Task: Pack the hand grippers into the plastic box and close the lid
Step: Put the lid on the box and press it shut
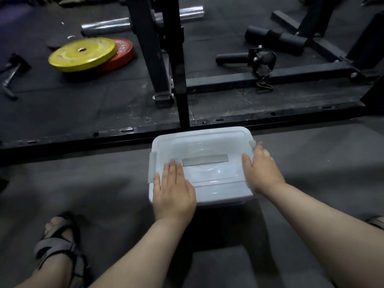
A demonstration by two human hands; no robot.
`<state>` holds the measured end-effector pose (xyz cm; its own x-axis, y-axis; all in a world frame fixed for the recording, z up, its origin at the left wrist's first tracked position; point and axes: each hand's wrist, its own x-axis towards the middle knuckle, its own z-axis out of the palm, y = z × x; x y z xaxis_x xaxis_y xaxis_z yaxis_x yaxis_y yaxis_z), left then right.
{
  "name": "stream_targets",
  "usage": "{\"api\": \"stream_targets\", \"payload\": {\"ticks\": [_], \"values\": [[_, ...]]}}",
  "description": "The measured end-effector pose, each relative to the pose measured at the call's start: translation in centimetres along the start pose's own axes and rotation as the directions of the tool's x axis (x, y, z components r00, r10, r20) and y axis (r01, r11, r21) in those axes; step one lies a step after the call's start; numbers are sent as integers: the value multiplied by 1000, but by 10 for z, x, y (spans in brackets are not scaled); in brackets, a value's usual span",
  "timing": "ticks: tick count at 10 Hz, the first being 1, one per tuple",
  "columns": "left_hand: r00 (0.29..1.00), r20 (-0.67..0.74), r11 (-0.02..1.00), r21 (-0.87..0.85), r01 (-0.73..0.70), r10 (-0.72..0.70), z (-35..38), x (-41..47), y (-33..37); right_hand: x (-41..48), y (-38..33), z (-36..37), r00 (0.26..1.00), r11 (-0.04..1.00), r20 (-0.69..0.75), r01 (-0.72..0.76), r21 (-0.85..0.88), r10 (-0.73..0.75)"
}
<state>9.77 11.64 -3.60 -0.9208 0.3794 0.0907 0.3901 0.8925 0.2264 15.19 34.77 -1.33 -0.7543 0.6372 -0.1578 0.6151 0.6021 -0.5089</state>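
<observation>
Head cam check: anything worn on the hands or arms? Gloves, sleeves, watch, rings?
Nothing worn. Left hand and right hand are bare: no gloves, and no rings or wristbands that I can see. Forearms are uncovered right down to the frame edge, with no sleeve in view. The only clothing visible is a grey-strapped sandal on the left foot.

the lid hides whatever lies inside the plastic box.
</observation>
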Motion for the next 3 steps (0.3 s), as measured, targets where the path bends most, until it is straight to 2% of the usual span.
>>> {"api": "stream_targets", "payload": {"ticks": [1, 2, 3], "values": [[994, 31, 994, 24, -109, 109, 2, -14, -11, -10, -3, -7, 999, 999, 49, -7, -41, 9], [985, 95, 985, 81, -150, 142, -7, -25, -19, -27, -11, -13, 983, 993, 157, -77, -90, 90], [963, -16, 961, 56, -269, 271, 8, -49, -32, -49, -17, -25, 940, 972, 264, -183, -145, 216]]}}
